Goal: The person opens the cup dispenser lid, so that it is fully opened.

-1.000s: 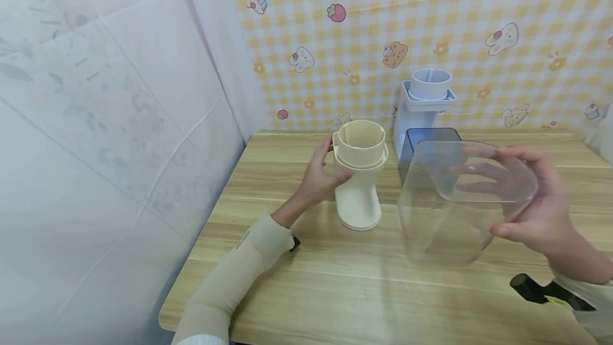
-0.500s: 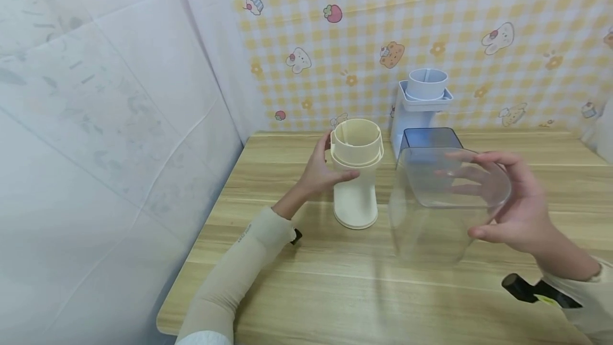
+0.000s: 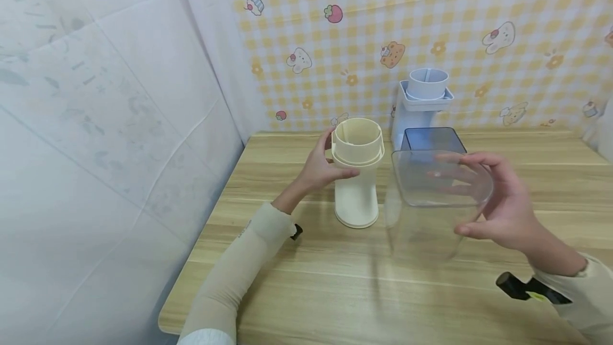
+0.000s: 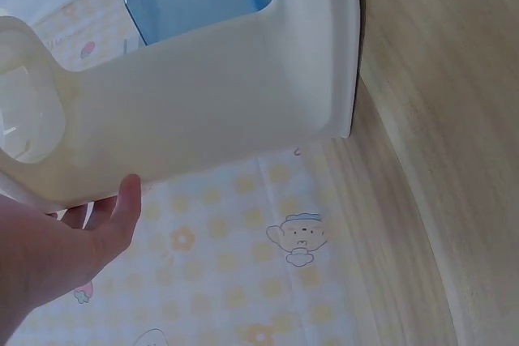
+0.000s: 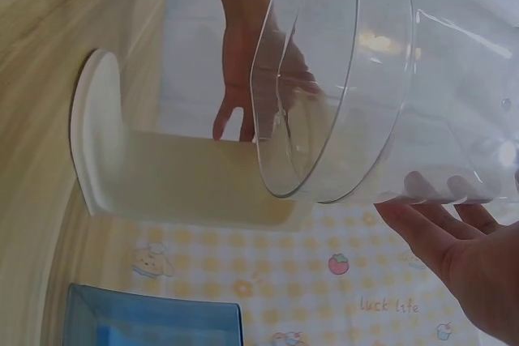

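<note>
A cream plastic stand (image 3: 356,201) with a round collar (image 3: 358,142) on top stands upright on the table. My left hand (image 3: 320,170) holds it near the collar, thumb across the front and fingers behind; the left wrist view shows that hand (image 4: 81,249) at the stand's upper part (image 4: 203,103). To the right of it, my right hand (image 3: 510,201) grips a clear plastic container (image 3: 421,228) from its right side. In the right wrist view the container (image 5: 454,95) is off the table, its stepped rim end towards the tabletop.
Behind the clear container, a similar pale blue stand (image 3: 414,121) with a round collar is near the patterned cloth (image 3: 345,57). A translucent blue bin (image 3: 433,140) stands in front of it. A white curtain (image 3: 119,174) hangs beyond the wooden table's left edge.
My right hand has carried the clear container leftwards, closer to the cream stand. The left hand stays at the stand, which has hardly moved.
</note>
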`<state>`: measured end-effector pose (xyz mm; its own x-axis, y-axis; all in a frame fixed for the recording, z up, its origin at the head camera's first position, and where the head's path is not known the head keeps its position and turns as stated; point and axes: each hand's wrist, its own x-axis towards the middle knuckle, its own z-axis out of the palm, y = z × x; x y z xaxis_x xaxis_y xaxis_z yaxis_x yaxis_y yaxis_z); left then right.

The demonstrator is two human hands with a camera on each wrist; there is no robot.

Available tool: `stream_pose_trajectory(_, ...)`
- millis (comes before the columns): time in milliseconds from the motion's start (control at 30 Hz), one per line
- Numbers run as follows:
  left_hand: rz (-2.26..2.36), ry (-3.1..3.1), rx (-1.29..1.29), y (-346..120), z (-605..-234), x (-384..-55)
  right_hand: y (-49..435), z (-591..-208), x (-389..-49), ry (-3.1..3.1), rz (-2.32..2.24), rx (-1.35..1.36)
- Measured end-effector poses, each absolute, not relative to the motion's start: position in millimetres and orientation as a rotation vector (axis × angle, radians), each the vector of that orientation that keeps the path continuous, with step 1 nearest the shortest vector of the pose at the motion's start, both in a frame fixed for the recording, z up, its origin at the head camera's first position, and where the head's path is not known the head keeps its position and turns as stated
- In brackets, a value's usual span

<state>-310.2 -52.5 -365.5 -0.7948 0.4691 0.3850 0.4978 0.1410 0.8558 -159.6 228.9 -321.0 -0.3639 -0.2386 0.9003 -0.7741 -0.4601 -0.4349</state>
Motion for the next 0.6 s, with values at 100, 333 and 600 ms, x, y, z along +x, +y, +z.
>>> stream_pose_trajectory(100,-1.761,-2.359,-1.002,-53.1,-366.6,-313.6,228.3,-323.4,-161.2,-1.349,1.889,1.479)
stream_pose_trajectory(333,-1.672,-2.404,-1.022,-51.9,-364.1,-322.2,224.9,-323.8,-160.3,-1.368,1.908,1.476)
stream_pose_trajectory(600,-1.749,-2.366,-0.953,-50.1,-363.8,-331.1,229.1,-329.9,-163.4,-1.431,1.914,1.468)
